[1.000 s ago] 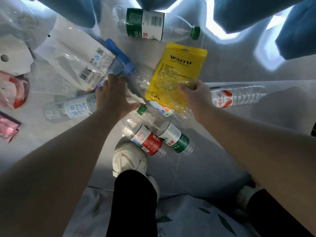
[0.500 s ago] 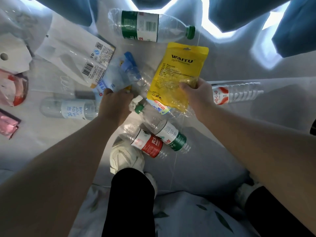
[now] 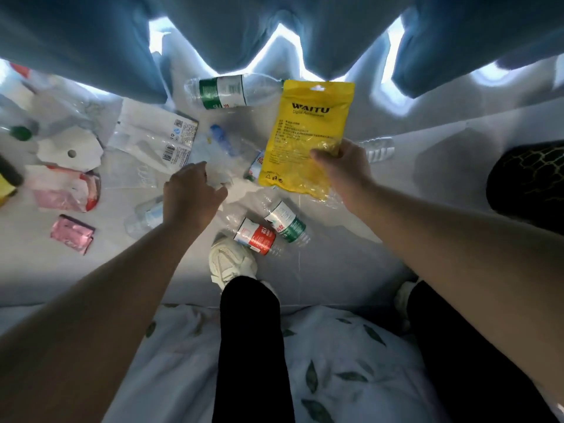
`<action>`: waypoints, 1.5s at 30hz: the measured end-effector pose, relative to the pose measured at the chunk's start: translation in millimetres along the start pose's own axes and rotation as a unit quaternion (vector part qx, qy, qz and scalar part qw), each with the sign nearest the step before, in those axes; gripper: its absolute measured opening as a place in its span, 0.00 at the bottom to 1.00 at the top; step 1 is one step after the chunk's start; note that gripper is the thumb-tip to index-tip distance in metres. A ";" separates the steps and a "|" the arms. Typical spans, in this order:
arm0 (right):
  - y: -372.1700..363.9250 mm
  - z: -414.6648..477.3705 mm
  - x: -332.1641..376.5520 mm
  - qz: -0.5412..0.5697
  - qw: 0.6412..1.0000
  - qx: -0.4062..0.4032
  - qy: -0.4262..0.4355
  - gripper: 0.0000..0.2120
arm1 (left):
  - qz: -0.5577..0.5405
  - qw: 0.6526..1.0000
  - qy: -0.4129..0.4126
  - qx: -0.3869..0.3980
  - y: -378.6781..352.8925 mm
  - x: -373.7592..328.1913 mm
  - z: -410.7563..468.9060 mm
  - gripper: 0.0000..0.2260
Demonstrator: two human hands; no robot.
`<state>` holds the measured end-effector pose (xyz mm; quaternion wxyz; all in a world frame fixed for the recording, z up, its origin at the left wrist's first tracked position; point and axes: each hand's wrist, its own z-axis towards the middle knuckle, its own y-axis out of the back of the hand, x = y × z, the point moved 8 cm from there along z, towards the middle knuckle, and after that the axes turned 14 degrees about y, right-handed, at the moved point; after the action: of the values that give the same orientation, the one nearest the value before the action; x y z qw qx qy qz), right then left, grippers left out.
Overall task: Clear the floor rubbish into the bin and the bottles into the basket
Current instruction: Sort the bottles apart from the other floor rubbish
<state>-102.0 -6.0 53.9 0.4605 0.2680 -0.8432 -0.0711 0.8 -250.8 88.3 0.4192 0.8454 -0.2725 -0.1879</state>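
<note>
Head view: right hand (image 3: 345,169) is raised above the floor, thumb and curled fingers pinching the lower right edge of the yellow pouch (image 3: 308,132), which hangs upright and face-on. Judgement: it is held by one edge so it can go to the bin as rubbish without a regrasp. Right forearm is extended forward, wrist roughly straight. Left hand (image 3: 190,198) sits lower and to the left, palm down, fingers curled onto the clear wrapper (image 3: 218,151) with a blue strip. The film looks gathered at the fingertips, so a grip is judged likely, though the knuckles hide part of the contact. Left forearm reaches forward alongside the right. Hands are apart, each on its own piece of litter, presumably to carry two pieces in one trip. Between the hands and nearer the person, the red-label bottle (image 3: 256,236) and green-label bottle (image 3: 285,222) lie side by side, just beside the white shoe (image 3: 232,261). Under the left wrist lies a clear bottle (image 3: 145,216) on its side. Beyond the hands, a large bottle (image 3: 222,93) lies near the blue curtain (image 3: 244,32). Behind the right hand is a ribbed bottle (image 3: 378,148), mostly hidden. Left of the left hand lie a white pouch (image 3: 158,138), a red-and-white pack (image 3: 65,190) and a pink sachet (image 3: 71,233). Far right of the right hand stands a black mesh container (image 3: 531,178); whether it is the bin or the basket cannot be told. All bottles in view lie on the floor, none yet collected.
</note>
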 end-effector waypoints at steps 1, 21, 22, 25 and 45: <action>12.1 -8.3 5.0 0.008 1.000 -0.007 -0.005 0.08 | -0.010 1.000 0.013 0.008 7.7 -7.3 -10.5 0.17; 386.3 -121.9 -7.5 0.123 0.973 -0.183 -0.074 0.05 | -0.075 0.985 -0.121 0.094 43.2 -358.4 -230.7 0.13; 410.1 -125.6 -16.9 0.129 0.968 -0.200 -0.079 0.05 | -0.071 0.984 -0.129 0.100 34.9 -381.6 -243.2 0.15; 471.3 -136.7 -56.8 0.144 0.955 -0.238 -0.108 0.07 | -0.065 0.977 -0.157 0.126 0.7 -447.4 -278.3 0.17; 517.8 -26.0 -257.0 0.012 0.950 -0.193 -0.243 0.16 | 0.172 0.928 -0.237 0.231 -270.3 -596.9 -274.2 0.29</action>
<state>-169.9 568.5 68.7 0.2853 0.1383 -0.9029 -0.2904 -233.7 419.6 80.8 0.1611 0.7898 -0.5411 -0.2397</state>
